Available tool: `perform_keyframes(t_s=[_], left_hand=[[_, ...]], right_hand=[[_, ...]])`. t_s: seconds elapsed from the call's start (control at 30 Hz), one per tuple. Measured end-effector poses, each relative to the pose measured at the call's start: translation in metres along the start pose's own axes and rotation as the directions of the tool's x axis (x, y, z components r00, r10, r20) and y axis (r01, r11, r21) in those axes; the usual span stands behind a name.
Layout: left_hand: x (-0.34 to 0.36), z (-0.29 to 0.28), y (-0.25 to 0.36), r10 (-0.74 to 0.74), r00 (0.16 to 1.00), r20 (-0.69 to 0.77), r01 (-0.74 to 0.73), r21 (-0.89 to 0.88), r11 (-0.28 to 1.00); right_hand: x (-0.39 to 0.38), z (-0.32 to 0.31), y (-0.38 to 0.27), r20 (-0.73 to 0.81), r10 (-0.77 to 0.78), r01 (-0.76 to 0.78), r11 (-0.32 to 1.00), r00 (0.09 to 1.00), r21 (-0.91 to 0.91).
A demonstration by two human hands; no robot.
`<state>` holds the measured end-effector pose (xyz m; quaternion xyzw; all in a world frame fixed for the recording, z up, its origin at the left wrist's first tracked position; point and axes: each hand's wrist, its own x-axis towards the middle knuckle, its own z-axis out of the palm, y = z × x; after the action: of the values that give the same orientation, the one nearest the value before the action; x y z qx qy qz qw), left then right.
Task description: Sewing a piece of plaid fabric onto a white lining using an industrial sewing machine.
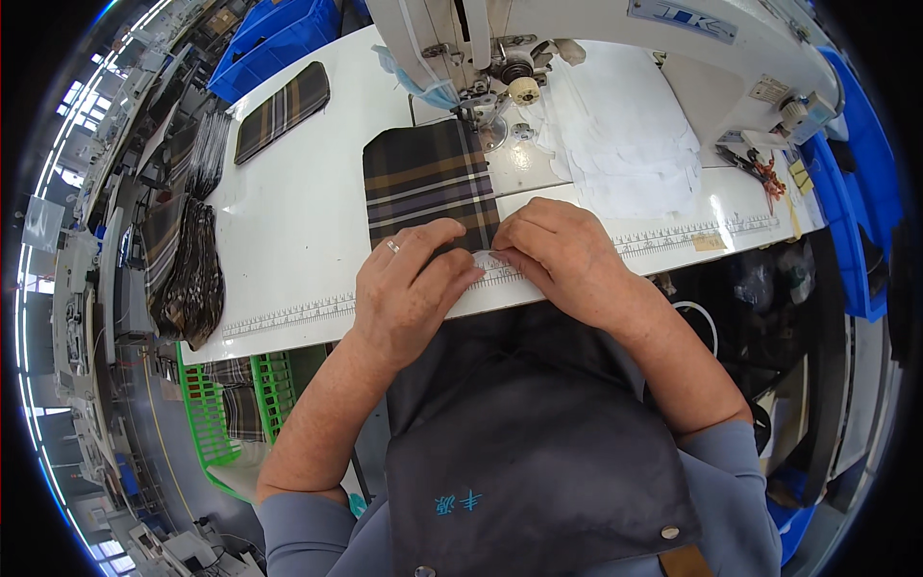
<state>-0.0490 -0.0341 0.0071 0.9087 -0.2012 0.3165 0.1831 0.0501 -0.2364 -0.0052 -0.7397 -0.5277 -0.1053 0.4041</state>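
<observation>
A dark plaid fabric piece [428, 183] lies on the white sewing table [298, 240], its far edge under the presser foot [478, 113] of the white sewing machine [615, 29]. My left hand [409, 288] presses flat on the near end of the fabric, a ring on one finger. My right hand [562, 252] pinches the fabric's near right corner at the table's front edge, next to the printed ruler strip [288, 315]. Both hands touch each other over the cloth.
A second plaid piece [282, 111] lies at the far left of the table. A stack of plaid pieces [192, 269] hangs off the left edge. Green basket [226, 413] sits below left; blue bins [279, 34] behind. White paper pieces [630, 144] lie right of the needle.
</observation>
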Motion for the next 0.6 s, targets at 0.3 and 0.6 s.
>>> perform_keyframes(t_s=[0.3,0.6], left_hand=[[0.0047,-0.001,0.0092,-0.081,0.995,-0.065,0.087,0.093,0.992],[0.0051,0.0001,0.01,-0.102,0.993,-0.059,0.108,0.107,0.988]], right_hand=[[-0.0008,-0.0013,-0.0012,-0.003,0.031,-0.031,0.998,1.0,0.063],[-0.0032,-0.0034,-0.0009,0.005,0.01,-0.011,0.996,1.0,0.085]])
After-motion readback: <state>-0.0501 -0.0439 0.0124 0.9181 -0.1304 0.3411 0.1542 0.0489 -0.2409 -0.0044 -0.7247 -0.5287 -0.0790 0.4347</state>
